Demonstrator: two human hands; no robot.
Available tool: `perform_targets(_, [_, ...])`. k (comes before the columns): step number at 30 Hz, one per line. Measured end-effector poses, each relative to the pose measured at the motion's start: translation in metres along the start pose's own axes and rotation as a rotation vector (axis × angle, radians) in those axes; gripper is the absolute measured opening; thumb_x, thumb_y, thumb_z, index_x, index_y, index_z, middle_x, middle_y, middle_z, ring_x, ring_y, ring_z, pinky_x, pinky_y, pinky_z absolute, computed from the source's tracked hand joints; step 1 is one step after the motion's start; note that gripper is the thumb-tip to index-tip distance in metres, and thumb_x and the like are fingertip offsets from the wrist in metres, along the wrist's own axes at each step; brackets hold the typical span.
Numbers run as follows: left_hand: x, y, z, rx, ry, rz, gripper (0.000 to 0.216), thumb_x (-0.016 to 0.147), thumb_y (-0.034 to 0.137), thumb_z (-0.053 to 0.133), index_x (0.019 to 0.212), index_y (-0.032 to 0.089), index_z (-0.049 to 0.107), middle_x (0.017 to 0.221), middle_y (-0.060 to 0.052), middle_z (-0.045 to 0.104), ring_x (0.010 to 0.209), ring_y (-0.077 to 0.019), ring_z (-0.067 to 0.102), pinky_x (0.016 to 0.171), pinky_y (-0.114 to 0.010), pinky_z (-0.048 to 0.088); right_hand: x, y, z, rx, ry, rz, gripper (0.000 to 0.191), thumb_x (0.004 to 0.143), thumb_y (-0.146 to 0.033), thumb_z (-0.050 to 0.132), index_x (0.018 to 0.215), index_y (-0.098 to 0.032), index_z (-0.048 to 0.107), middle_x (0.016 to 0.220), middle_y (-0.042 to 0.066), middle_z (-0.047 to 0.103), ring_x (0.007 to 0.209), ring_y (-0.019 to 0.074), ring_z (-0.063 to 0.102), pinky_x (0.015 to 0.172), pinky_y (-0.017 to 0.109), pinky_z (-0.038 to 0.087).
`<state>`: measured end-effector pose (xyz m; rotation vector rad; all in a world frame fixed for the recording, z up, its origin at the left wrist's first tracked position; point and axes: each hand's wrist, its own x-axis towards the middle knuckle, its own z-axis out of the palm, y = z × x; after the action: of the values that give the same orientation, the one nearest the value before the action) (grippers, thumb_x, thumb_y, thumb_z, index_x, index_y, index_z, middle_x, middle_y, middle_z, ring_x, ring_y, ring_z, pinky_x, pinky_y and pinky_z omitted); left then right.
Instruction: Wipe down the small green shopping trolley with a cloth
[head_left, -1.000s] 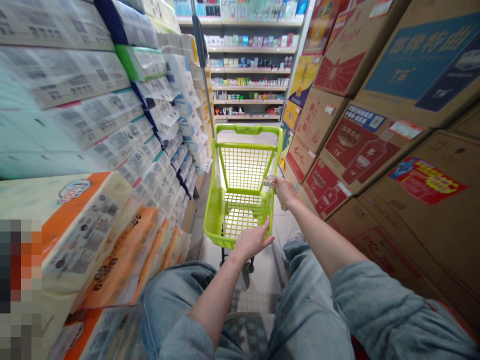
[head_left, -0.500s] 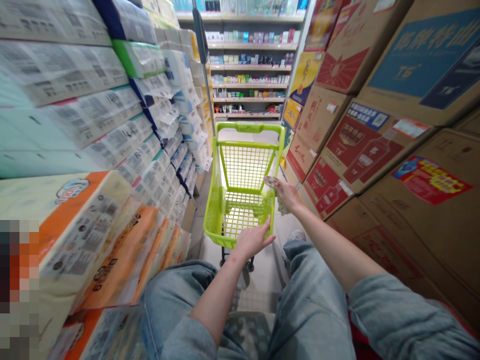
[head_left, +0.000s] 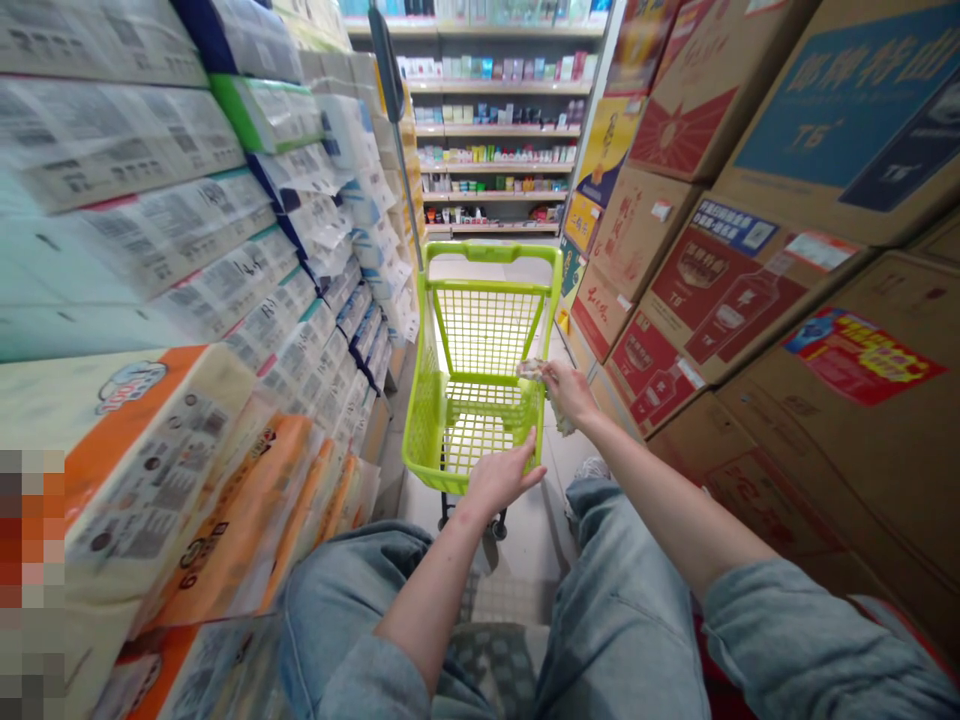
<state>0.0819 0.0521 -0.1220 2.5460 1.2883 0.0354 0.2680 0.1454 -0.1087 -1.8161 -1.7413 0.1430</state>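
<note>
A lime-green plastic shopping cart (head_left: 486, 262) with grid walls stands in front of my knees, its basket facing me. My left hand (head_left: 501, 482) is closed over the near right corner of its rim, with index finger and thumb showing and the other fingers hidden. Farther along the right side, my right hand (head_left: 571, 392) pinches a crumpled pale, patterned cloth (head_left: 534, 370). One part of the cloth lies over the right rim. Another part hangs outside the basket below my fingers.
Stacked tissue packs (head_left: 180, 215) wall the left side, with orange packs (head_left: 225, 530) close to my left knee. Cardboard cartons (head_left: 780, 300) are piled on the right. A dark-handled pole (head_left: 387, 75) rises beside the cart. Shelves of small goods (head_left: 499, 130) stand at the back.
My right hand and the cloth have slid a little toward me along the right rim. My left hand keeps its hold on the corner. The view has shifted slightly.
</note>
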Motion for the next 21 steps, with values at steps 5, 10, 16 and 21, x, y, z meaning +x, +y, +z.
perform_targets(5, [-0.001,0.001,0.000,0.009,0.001,0.007,0.065,0.092,0.052,0.034,0.147,0.030,0.007,0.110,-0.004,0.066,0.095,-0.0217,0.064,0.074,-0.029,0.047,0.014,-0.003,-0.001,-0.098,0.006,0.034,0.018,0.085,-0.019,0.048,0.094,-0.019,0.064,0.089,0.005,0.070,0.083,0.0194,0.064,0.072,0.026,0.042])
perform_targets(10, [0.000,-0.001,0.000,0.001,0.011,0.001,0.066,0.092,0.052,0.034,0.147,0.031,0.006,0.110,-0.004,0.066,0.093,-0.0220,0.065,0.073,-0.029,0.047,0.034,-0.004,0.000,-0.087,0.019,0.060,0.018,0.085,-0.021,0.049,0.094,-0.019,0.064,0.092,0.006,0.070,0.084,0.0207,0.064,0.071,0.026,0.042])
perform_targets(16, [-0.002,-0.004,0.000,0.003,0.007,-0.011,0.065,0.091,0.054,0.034,0.147,0.032,0.008,0.111,-0.002,0.066,0.092,-0.0215,0.065,0.071,-0.028,0.047,0.015,0.002,0.005,-0.008,0.013,0.009,0.014,0.085,-0.021,0.051,0.092,-0.022,0.063,0.089,0.003,0.070,0.083,0.0192,0.063,0.074,0.027,0.044])
perform_targets(21, [-0.002,0.000,0.001,0.019,0.008,-0.002,0.065,0.092,0.052,0.035,0.147,0.029,0.009,0.111,-0.003,0.066,0.095,-0.0212,0.064,0.072,-0.028,0.047,0.002,0.005,0.000,-0.042,-0.063,-0.054,0.012,0.085,-0.020,0.051,0.090,-0.022,0.062,0.088,0.003,0.070,0.081,0.0172,0.063,0.073,0.026,0.043])
